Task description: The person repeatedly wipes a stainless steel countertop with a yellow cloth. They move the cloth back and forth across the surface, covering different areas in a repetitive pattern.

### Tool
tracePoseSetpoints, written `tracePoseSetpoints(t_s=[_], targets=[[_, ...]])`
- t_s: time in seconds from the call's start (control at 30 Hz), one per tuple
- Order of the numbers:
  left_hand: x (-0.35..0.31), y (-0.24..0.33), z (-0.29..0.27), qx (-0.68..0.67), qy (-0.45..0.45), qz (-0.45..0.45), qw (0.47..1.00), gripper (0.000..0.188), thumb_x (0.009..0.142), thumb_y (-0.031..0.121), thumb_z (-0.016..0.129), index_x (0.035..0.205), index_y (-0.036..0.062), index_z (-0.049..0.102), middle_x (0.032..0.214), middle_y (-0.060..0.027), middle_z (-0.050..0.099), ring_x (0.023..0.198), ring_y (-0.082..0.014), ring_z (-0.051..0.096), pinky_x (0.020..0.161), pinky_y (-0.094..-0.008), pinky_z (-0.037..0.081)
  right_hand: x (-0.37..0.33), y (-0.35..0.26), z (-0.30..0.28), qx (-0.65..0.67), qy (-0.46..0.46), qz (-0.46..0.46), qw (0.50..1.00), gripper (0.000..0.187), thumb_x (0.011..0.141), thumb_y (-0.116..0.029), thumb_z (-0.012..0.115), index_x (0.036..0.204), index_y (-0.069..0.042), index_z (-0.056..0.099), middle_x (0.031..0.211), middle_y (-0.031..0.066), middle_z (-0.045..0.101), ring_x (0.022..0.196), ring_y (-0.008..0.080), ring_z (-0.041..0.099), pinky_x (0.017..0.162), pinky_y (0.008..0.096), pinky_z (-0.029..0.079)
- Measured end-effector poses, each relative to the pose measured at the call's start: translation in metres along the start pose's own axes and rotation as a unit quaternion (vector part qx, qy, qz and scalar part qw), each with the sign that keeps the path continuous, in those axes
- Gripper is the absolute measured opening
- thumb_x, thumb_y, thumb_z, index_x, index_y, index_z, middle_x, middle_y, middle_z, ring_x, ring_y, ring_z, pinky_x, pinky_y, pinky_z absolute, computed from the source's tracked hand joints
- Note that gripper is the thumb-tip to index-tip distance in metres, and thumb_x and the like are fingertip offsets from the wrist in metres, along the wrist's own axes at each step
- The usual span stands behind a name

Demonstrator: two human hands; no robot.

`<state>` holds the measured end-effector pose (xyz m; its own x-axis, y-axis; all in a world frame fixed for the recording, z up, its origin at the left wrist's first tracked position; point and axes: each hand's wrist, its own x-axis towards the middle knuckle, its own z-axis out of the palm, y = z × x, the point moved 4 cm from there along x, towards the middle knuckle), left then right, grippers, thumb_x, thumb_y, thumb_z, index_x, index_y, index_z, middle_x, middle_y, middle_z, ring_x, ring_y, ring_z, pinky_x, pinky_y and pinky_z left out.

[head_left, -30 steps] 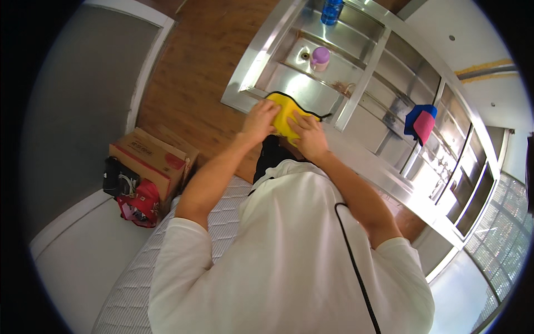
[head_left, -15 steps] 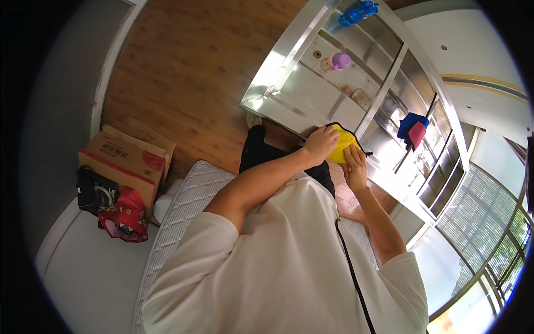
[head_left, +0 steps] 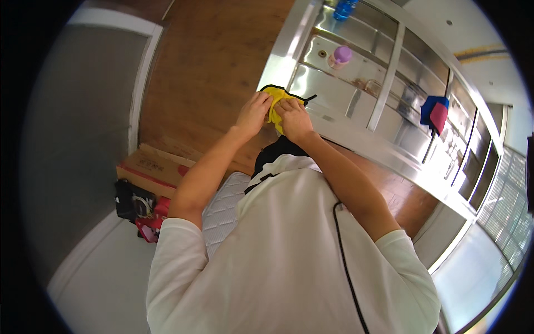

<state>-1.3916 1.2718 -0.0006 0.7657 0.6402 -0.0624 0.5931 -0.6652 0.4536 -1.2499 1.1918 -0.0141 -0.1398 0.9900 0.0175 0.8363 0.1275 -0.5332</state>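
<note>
A yellow cloth [head_left: 275,116] with black edging and a small black loop is bunched between my two hands. My left hand [head_left: 254,115] grips its left side with bent fingers. From the right, my right hand [head_left: 295,117] presses its curled fingers into the cloth, close beside the left. The cloth overlaps the near left corner of a metal-framed cabinet [head_left: 281,65]; whether it touches the frame I cannot tell. Inside the cabinet stand a bottle with a purple cap [head_left: 340,56] and a blue bottle [head_left: 345,10].
A blue and pink cloth [head_left: 435,114] hangs over a bar of the cabinet. To the left are a cardboard box [head_left: 149,165], a black bag [head_left: 131,199] and a red bag [head_left: 149,229]. A white mattress [head_left: 223,209] lies beside me on the wooden floor [head_left: 206,61].
Both hands have moved left along the cabinet with the yellow cloth, from its front edge to the near left corner. The view has shifted, and the hands are now closer together.
</note>
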Motion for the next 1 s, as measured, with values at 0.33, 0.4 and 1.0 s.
tracePoseSetpoints(t_s=[0.33, 0.4, 1.0], targets=[[0.055, 0.181, 0.119, 0.039, -0.073, 0.181, 0.98, 0.055, 0.08, 0.007, 0.077, 0.131, -0.0045, 0.063, 0.128, -0.0181, 0.059, 0.124, -0.0367, 0.057, 0.112, -0.0431, 0.048, -0.205, 0.139, -0.093, 0.012, 0.017, 0.067, 0.998, 0.081, 0.073, -0.004, 0.088, 0.15, -0.006, 0.063, 0.162, 0.0147, 0.056, 0.147, 0.0363, 0.051, 0.126, 0.0498, 0.039], [0.063, 0.217, 0.132, 0.054, -0.084, 0.195, 0.976, 0.052, 0.082, 0.005, 0.073, 0.131, -0.0064, 0.063, 0.127, -0.0175, 0.06, 0.123, -0.0352, 0.057, 0.11, -0.0415, 0.05, -0.233, 0.154, -0.113, 0.021, 0.023, 0.102, 0.994, 0.082, 0.072, -0.005, 0.089, 0.15, -0.006, 0.063, 0.161, 0.0151, 0.057, 0.147, 0.0379, 0.052, 0.127, 0.0506, 0.038], [0.05, 0.014, 0.014, -0.02, -0.209, 0.281, 0.937, 0.086, 0.075, 0.015, 0.09, 0.151, -0.0021, 0.054, 0.139, -0.014, 0.058, 0.133, -0.0338, 0.054, 0.115, -0.0423, 0.047, -0.099, 0.048, -0.028, 0.004, 0.098, 0.147, 0.984, 0.073, 0.083, -0.023, 0.086, 0.152, -0.016, 0.063, 0.159, 0.0089, 0.06, 0.144, 0.0359, 0.054, 0.129, 0.0569, 0.033]])
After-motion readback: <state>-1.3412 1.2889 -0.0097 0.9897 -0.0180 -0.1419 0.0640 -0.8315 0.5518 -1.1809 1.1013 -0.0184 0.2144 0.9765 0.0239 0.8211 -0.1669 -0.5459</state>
